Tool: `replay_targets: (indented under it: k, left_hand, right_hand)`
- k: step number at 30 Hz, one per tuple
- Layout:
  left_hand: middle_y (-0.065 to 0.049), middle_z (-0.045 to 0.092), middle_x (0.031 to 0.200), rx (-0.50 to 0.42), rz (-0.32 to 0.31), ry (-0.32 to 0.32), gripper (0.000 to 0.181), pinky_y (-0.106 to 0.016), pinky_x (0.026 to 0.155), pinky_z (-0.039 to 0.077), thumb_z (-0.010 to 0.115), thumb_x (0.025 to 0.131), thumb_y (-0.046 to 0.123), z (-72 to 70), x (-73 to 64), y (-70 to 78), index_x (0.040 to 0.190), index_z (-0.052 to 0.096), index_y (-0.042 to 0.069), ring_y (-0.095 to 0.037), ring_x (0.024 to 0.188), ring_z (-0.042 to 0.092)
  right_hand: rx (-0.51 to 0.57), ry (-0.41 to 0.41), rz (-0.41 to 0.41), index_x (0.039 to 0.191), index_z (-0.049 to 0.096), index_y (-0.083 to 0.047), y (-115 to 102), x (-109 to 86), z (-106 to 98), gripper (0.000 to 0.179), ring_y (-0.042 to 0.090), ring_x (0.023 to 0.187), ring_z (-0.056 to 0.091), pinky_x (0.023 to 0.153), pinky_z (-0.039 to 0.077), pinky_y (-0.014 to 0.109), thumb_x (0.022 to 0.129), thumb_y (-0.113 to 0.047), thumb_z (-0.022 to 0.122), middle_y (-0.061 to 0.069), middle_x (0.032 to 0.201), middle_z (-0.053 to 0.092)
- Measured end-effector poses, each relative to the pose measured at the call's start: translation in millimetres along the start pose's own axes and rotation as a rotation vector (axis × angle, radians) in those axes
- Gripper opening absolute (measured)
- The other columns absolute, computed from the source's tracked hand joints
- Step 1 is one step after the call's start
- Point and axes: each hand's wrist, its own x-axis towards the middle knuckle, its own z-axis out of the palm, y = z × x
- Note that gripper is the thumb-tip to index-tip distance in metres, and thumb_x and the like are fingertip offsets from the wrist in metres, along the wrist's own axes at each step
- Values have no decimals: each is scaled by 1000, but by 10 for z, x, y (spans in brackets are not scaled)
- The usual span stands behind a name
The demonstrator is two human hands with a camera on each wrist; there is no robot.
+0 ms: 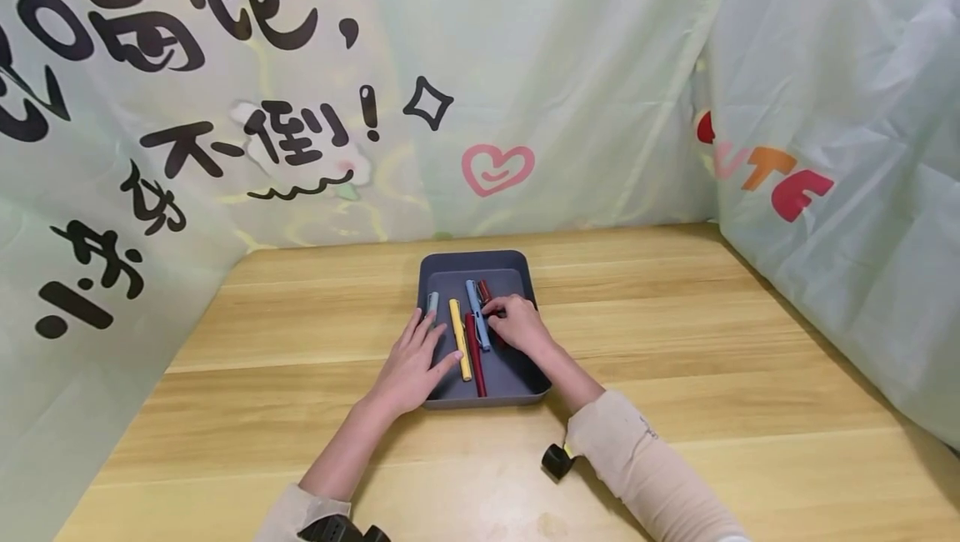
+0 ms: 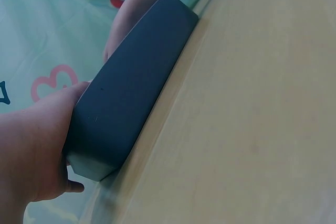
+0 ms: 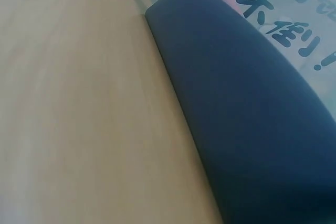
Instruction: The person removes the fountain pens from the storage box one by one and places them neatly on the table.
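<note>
A dark grey tray (image 1: 517, 379) holds several pens. Among them are a yellow pen (image 1: 460, 340), a red pen (image 1: 475, 354), a light blue pen (image 1: 477, 314), a dark red pen (image 1: 483, 287) and a grey-green pen (image 1: 432, 302). My left hand (image 1: 411, 367) reaches over the tray's left side, fingers spread near the grey-green pen, thumb beside the yellow one. My right hand (image 1: 517, 323) bends its fingers over the dark red pen, close to the light blue pen, and covers part of the dark red one. Whether it pinches either is unclear. Both wrist views mostly show the tray's outer wall (image 2: 126, 87).
The tray stands on a wood-grain table (image 1: 300, 358). Printed cloth (image 1: 585, 92) hangs behind the table and along both sides. A black wrist device (image 1: 557, 462) sits by the right sleeve, another (image 1: 337, 529) by the left.
</note>
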Motion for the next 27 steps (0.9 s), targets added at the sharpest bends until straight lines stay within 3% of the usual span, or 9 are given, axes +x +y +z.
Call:
replay_targets:
  k: [9,15,18,27]
  left_hand:
    - [-12,21,149,-5,-1,-6,67,-49,106,14,37,94,54,-10,-9,5,138,41,3,-28,137,1]
    - [-12,21,149,-17,0,-2,66,-49,106,14,39,94,53,-15,-9,5,138,41,3,-27,137,1]
    - [-12,21,149,-18,-1,-6,66,-49,106,13,39,94,52,-16,-7,6,138,41,3,-27,137,0]
    - [-12,20,149,-14,-5,-7,66,-49,106,14,39,94,52,-19,-12,14,138,41,3,-27,137,2]
  right_hand:
    - [103,-7,22,97,70,-7,7,12,8,19,15,55,53,49,44,26,87,-4,54,9,80,57]
    - [59,-5,12,98,70,-9,-3,15,0,16,20,78,53,66,44,32,83,-9,64,11,101,61]
    - [49,-9,9,98,70,-10,0,21,4,16,21,82,54,72,44,34,82,-10,68,10,101,62]
    - [73,-18,9,99,70,-9,6,18,8,16,16,71,54,61,44,28,83,-7,67,7,95,63]
